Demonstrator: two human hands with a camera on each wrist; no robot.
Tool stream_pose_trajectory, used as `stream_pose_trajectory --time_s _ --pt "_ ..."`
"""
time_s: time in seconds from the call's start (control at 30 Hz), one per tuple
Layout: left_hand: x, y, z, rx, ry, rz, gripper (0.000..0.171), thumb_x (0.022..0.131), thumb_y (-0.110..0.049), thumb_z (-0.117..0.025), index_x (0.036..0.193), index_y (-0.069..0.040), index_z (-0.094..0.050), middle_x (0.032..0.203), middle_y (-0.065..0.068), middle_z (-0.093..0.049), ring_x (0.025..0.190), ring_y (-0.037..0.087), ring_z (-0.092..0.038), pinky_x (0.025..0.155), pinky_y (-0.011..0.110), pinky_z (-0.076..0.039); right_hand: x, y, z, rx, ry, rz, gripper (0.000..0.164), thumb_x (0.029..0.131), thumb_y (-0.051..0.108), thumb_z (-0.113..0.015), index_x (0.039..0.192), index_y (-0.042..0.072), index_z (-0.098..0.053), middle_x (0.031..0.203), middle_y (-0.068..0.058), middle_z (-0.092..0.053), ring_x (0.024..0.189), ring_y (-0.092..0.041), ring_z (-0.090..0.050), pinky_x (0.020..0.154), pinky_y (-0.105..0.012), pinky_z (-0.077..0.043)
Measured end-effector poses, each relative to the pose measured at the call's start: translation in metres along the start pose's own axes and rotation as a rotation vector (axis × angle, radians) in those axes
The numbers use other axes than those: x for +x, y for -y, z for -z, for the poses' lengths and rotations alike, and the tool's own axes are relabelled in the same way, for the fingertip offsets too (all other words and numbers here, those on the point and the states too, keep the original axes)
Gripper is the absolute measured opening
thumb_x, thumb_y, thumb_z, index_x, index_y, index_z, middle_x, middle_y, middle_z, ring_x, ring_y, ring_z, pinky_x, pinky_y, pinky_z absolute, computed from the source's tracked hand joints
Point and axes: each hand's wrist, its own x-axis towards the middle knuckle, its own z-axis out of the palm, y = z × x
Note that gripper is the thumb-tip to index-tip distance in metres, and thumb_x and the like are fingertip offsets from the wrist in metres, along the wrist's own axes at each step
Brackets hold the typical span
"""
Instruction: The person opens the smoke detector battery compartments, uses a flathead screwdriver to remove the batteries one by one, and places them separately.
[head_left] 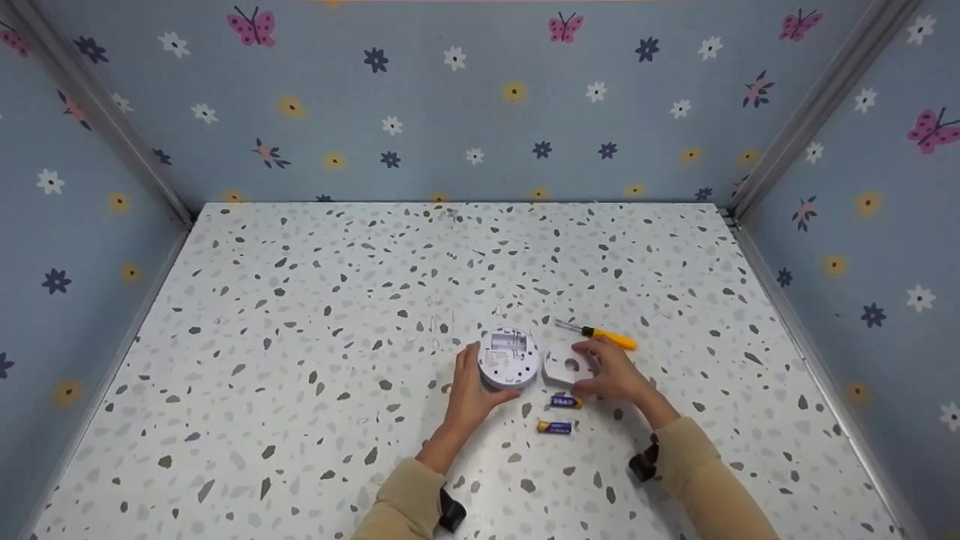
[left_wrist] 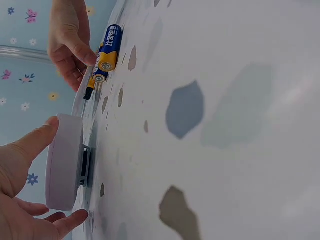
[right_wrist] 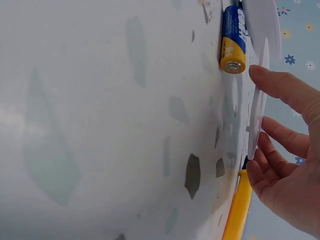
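My left hand (head_left: 469,396) holds a round white device (head_left: 508,369) by its rim, thumb at the near side and fingers at the left. The device's upward face shows an uncovered battery compartment with metal contacts; its white side (left_wrist: 65,165) fills the thumb-to-finger span in the left wrist view. Just right of it, my right hand (head_left: 616,375) grips a thin white cover (head_left: 556,367) with a round hole, by its edges between thumb and fingertips. Two blue-and-yellow batteries (head_left: 555,427) lie on the table nearer me, one close to the right thumb (right_wrist: 280,85).
Beyond the right hand lies a screwdriver (head_left: 615,339) with a yellow handle, its shaft pointing left. The speckled white table (head_left: 300,375) is bounded by blue flower-patterned panels (head_left: 465,90) at the back and both sides.
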Motion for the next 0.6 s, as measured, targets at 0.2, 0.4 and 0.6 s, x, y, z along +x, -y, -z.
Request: stream_pose_trajectory --time_s 0.2,0.4,0.6 --pt "0.001 0.001 -0.004 -0.008 -0.010 0.007 0.102 0.057 -0.023 -0.083 0.135 0.006 -0.023 0.130 0.022 -0.030 0.121 0.035 -0.031 0.101 0.042 -0.027 0.000 0.006 0.002 0.018 -0.038 0.017 0.056 0.063 0.015 -0.080 0.114 0.010 -0.057 0.110 -0.006 -0.047 0.100 -0.026 -0.044 0.088 -0.042 -0.040" --pt "0.004 0.002 -0.007 0.010 -0.029 -0.003 0.100 0.058 -0.025 -0.082 0.134 0.007 -0.024 0.127 0.021 -0.032 0.119 0.034 -0.033 0.101 0.040 -0.029 -0.001 0.012 0.002 0.036 -0.066 0.058 0.056 0.063 0.014 -0.080 0.113 0.007 -0.057 0.111 -0.008 -0.047 0.101 -0.027 -0.045 0.089 -0.043 -0.039" --pt "0.008 0.004 -0.006 0.000 -0.023 -0.015 0.099 0.058 -0.024 -0.082 0.133 0.007 -0.026 0.124 0.020 -0.035 0.116 0.033 -0.038 0.101 0.039 -0.029 -0.001 0.019 0.003 0.054 -0.074 0.070 0.056 0.064 0.014 -0.080 0.114 0.008 -0.056 0.114 -0.008 -0.047 0.102 -0.028 -0.045 0.090 -0.043 -0.039"
